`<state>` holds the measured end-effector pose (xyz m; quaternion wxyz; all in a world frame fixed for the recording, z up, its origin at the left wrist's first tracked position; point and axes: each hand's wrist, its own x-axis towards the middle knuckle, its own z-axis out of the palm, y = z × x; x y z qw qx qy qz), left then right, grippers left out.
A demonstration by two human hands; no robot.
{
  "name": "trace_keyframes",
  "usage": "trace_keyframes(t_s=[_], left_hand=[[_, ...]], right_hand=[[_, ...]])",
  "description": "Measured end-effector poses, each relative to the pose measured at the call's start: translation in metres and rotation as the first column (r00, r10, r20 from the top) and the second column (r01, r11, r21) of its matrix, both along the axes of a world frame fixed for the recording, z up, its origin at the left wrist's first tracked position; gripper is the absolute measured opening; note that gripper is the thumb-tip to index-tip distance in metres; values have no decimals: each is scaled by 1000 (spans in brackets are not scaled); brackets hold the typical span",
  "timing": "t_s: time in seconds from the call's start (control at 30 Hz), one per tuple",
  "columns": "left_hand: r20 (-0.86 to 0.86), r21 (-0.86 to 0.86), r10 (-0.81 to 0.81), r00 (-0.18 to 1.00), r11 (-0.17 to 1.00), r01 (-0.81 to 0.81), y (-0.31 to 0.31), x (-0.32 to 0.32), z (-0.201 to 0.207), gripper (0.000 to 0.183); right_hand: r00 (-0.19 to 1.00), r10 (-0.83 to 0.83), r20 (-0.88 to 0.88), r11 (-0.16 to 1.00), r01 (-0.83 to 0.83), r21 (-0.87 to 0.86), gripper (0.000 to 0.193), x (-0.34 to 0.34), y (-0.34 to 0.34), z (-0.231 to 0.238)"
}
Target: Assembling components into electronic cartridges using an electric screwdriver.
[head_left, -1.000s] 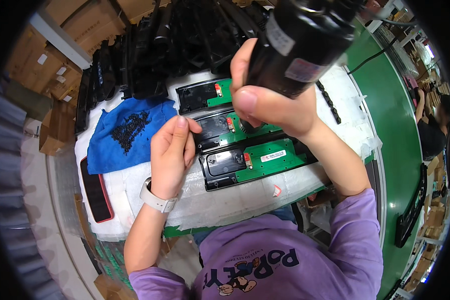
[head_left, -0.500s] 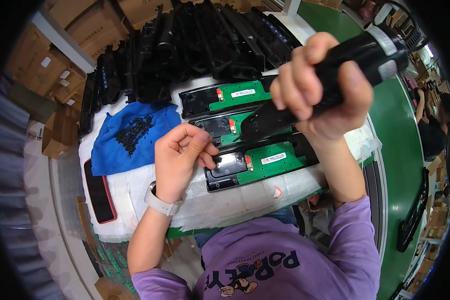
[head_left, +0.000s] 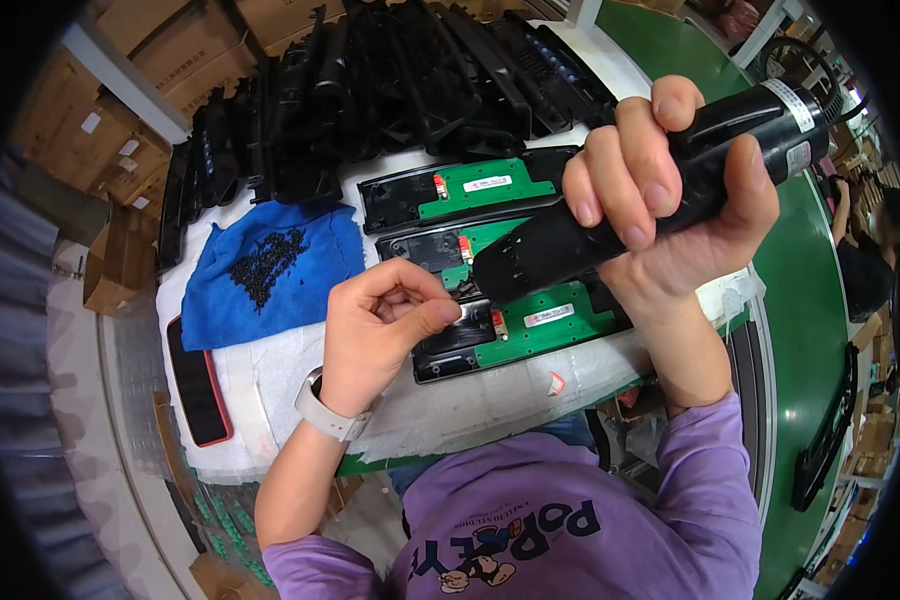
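Note:
My right hand (head_left: 675, 190) is wrapped round a thick black electric screwdriver (head_left: 610, 215), which slants down to the left over the work. Close to its tip, my left hand (head_left: 395, 320) is closed in a pinch; small dark bits show by the fingertips, too small to tell what is held. Beneath both hands lie black plastic housings with green circuit boards: a near panel (head_left: 550, 316), a middle panel (head_left: 415, 250) partly covered by the screwdriver, and a far panel (head_left: 490, 185). A blue cloth (head_left: 220, 315) left of them bears a heap of small black screws (head_left: 265, 265).
Many black plastic housings (head_left: 400, 90) are piled along the table's far side. A red-edged phone (head_left: 198, 385) lies at the left on the white table cover (head_left: 440, 410). Cardboard boxes (head_left: 200, 50) stand behind. At the far right is another person (head_left: 865, 250).
The screwdriver and my right hand have shifted slightly right and down, the tool lying flatter. My left hand has moved right, its pinched fingers now close to the screwdriver tip.

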<state>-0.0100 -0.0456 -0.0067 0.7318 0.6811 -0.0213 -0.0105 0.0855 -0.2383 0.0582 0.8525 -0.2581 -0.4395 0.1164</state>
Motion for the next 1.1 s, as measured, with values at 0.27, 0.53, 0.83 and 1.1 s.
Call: trace_keyframes(t_s=[0.27, 0.53, 0.83, 1.1], left_hand=[[-56, -61, -69, 996, 996, 66, 1, -1, -4, 8], [546, 691, 147, 825, 477, -543, 31, 9, 18, 38], [348, 932, 233, 908, 18, -361, 108, 10, 0, 18], [461, 873, 234, 856, 55, -485, 94, 11, 4, 7]], right_hand=[[999, -13, 42, 1000, 14, -21, 36, -2, 4, -2], [939, -333, 90, 871, 343, -353, 26, 17, 3, 6], [881, -434, 189, 772, 472, -425, 23, 26, 10, -5], [877, -460, 138, 781, 474, -407, 22, 27, 12, -6]])
